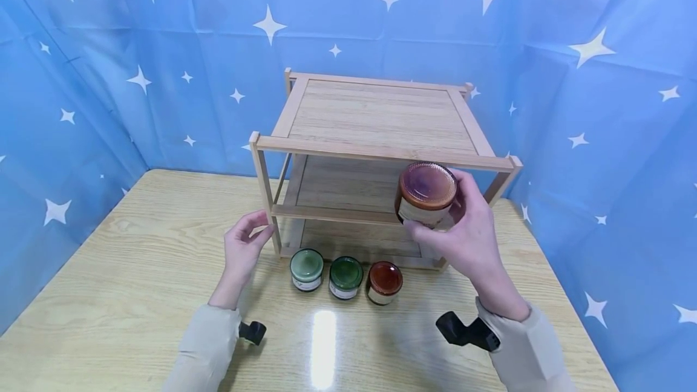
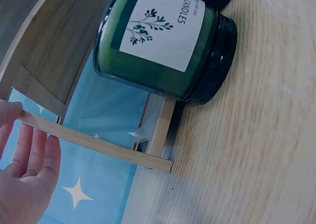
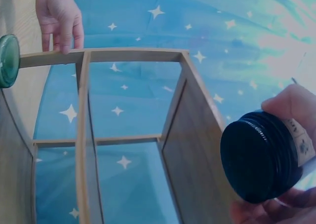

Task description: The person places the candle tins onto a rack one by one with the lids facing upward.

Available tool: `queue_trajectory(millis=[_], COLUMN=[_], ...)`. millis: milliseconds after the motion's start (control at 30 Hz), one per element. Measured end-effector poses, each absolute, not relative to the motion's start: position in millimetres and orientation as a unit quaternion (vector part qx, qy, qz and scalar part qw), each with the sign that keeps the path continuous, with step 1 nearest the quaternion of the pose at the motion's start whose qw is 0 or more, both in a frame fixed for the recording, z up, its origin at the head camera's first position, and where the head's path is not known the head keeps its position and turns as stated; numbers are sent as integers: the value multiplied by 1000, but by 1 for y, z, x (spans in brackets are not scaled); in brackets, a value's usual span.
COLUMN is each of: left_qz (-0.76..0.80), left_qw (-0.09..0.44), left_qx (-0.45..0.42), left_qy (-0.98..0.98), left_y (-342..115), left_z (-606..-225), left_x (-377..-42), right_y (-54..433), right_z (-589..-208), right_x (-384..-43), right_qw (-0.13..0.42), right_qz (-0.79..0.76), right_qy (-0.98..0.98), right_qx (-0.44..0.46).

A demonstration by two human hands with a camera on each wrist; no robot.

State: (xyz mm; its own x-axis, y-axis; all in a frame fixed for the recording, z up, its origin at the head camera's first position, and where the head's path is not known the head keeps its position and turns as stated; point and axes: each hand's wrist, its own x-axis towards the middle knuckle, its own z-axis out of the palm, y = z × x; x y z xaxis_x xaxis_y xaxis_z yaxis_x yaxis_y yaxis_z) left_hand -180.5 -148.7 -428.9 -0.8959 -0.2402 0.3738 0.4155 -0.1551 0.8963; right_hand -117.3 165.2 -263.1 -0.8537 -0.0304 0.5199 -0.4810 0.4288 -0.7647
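Observation:
My right hand (image 1: 471, 228) grips an amber-brown candle jar (image 1: 427, 189) in front of the rack's upper right, its glass base up. The right wrist view shows this jar's dark lid (image 3: 249, 160). My left hand (image 1: 245, 244) pinches the front left post (image 2: 94, 139) of a wooden shelf rack (image 1: 381, 117), thumb on one side and fingers on the other. At the rack's foot, a light green candle jar (image 1: 307, 266), a dark green one (image 1: 345, 274) and a red-brown one (image 1: 385, 280) form a row, bases up. White labels wrap them.
The rack has a top board, a middle shelf (image 1: 348, 183) and a low shelf (image 1: 348, 238). Its front rails (image 1: 337, 214) run across the openings. A blue star-printed curtain (image 1: 337, 11) hangs behind and at both sides of the light wood table (image 1: 136, 271).

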Motion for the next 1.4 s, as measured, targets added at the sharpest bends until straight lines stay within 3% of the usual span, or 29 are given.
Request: queue_trajectory(millis=[1400], left_qz=[-751], left_qw=[221], left_qx=[-78], left_qy=[-617], left_y=[-149], left_z=[-429], left_x=[-182], right_y=[115], right_z=[-199], right_x=[-155], right_qw=[233], right_qz=[519], right_qy=[-784], right_qx=[248])
